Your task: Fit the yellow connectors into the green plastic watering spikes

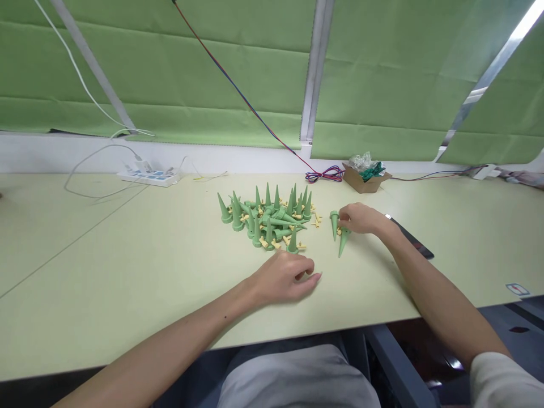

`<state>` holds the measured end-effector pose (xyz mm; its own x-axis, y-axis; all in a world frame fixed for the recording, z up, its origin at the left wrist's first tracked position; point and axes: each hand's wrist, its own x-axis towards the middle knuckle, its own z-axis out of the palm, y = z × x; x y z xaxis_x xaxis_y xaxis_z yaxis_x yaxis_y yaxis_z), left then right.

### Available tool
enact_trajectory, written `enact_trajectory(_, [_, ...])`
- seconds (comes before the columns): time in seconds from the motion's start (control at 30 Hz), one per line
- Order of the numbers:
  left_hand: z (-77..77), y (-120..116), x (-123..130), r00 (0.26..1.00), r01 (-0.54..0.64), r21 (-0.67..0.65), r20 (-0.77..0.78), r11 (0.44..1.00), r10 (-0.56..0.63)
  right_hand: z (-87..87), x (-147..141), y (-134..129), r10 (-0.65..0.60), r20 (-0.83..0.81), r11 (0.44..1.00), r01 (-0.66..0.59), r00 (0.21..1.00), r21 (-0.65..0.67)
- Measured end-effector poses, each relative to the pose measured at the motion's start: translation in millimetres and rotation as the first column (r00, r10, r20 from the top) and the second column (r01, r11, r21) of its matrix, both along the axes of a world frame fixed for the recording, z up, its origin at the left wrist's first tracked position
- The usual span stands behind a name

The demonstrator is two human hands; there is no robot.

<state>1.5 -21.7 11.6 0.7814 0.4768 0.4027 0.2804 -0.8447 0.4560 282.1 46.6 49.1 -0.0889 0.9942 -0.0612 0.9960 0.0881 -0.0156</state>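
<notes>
Many green cones [276, 222] stand and lie in a pile at the middle of the table, mixed with small yellow T-shaped pieces [316, 220]. My left hand [289, 276] rests on the table just in front of the pile, fingers curled but thumb apart, holding nothing. To the right of the pile, my right hand [357, 219] is closed on the wide end of a green cone [343, 243] whose tip points toward me. Another green cone [334, 225] lies just left of that hand, with a yellow piece between the two, partly hidden by the fingers.
A dark phone [412, 238] lies beneath and beside my right forearm. At the back are a small cardboard box [365, 182] with plastic bags, a coiled red-blue cable [325, 174], and a white power strip [148, 177] with cables.
</notes>
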Motion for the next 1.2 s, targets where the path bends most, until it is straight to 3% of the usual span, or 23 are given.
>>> enact_trajectory(0.33, [-2.7,1.2,1.8,0.998,0.066,-0.016,-0.003,0.998,-0.066,-8.3,-6.9,3.8,-0.017,0.058,0.997,0.021,0.998,-0.07])
enact_trajectory(0.77, [-2.6,1.7,1.1,0.999,0.042,-0.001,-0.008,0.999,-0.042,-11.2,-9.6,4.8,-0.017,0.067,0.997,0.022,0.998,-0.075])
enact_trajectory(1.2, [1.6,4.7,0.7,0.975,-0.103,0.196,0.216,0.975,0.059,-12.1,-12.9,6.4,-0.058,0.057,0.998,0.06,0.997,-0.037])
